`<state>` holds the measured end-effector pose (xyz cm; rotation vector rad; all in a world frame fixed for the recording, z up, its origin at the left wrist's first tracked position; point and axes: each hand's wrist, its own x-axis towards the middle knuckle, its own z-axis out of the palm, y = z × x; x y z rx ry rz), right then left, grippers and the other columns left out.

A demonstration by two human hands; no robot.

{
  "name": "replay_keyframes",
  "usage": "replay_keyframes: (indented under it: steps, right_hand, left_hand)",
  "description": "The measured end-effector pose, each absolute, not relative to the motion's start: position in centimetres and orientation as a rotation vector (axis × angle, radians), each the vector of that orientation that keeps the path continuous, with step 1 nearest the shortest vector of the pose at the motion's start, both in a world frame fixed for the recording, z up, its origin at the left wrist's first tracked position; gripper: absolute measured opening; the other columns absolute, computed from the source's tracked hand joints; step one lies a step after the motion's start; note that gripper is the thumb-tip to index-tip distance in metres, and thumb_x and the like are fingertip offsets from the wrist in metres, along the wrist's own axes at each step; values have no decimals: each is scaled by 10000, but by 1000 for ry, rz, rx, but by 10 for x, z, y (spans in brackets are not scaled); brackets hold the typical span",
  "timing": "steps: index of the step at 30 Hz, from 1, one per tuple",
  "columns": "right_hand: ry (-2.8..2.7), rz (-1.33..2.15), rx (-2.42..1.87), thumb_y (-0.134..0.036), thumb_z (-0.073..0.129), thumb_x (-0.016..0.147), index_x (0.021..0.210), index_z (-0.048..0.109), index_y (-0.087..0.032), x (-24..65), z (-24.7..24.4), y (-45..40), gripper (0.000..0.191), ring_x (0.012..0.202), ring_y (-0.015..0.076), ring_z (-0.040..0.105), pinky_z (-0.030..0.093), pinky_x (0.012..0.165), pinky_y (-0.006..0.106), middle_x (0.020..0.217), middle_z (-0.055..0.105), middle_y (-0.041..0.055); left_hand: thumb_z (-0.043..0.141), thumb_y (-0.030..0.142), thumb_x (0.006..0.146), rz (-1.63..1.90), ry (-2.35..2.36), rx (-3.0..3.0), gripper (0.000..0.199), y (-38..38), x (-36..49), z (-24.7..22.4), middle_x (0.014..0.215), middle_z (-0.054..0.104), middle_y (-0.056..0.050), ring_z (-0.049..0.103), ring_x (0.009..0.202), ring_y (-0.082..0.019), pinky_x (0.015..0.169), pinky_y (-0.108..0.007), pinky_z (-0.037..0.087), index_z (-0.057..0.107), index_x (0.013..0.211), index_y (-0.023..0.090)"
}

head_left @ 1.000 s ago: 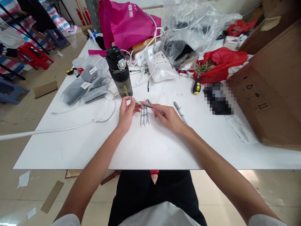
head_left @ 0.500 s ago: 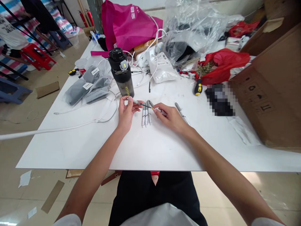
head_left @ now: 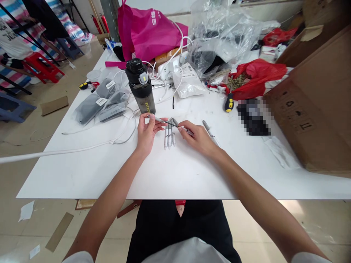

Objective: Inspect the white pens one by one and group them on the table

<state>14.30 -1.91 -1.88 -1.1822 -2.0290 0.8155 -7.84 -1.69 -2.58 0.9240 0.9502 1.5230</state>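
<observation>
1. Left hand (head_left: 146, 132), palm up, fingers curled: thumb and fingertips (head_left: 149, 117) pinch one end of a slim pen (head_left: 166, 121). Closed on it, not a full fist.
2. Right hand (head_left: 197, 138), palm down: fingertips (head_left: 181, 126) close on the other end. Pen spans the gap between the hands, roughly level, lifted off the desk (head_left: 175, 175). Two-point hold looks chosen for stability and control along its length.
3. Directly below the pen, between the hands: small group of white pens (head_left: 169, 138), laid side by side, tips pointing up-frame. Likely grouped to keep them in easy reach.
4. Just right of the right hand: single silver-tipped pen (head_left: 210, 132), lying apart from the group.
5. Upper left of the hands: black-and-clear water bottle (head_left: 141, 87), upright. Left of that: grey packets (head_left: 87, 108). White cable (head_left: 68, 149) runs off the desk's left edge.
6. Right side: yellow-and-black screwdriver (head_left: 229, 102), red plastic bag (head_left: 257, 78), cardboard box (head_left: 315, 109) on the desk edge.
7. Top of frame: pink tote bag (head_left: 150, 33), clear plastic bag (head_left: 225, 33).
</observation>
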Motion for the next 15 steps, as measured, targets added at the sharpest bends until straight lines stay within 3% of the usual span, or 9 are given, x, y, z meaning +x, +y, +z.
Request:
replay_keyframes:
  steps: [9,15]
  right_hand:
    - [-2035,809,-1072,-487,515,1125,1233,698,-220,139,-33,-18,342,592,140,473,365,645,294,736,609,-30]
    - [-2049,794,-1086,-468,550,1096,1331,614,-228,128,-28,-4,341,631,166,564,410,669,294,851,716,4]
  left_hand:
    - [990,380,782,1337,890,1075,415,-23,-73,-30,1044,843,-72,808,956,-204,965,-368,627,721,1038,196]
    - [986,411,767,1384,937,1071,374,-13,-62,-29,1017,822,-58,762,893,-174,887,-314,609,820,1011,180]
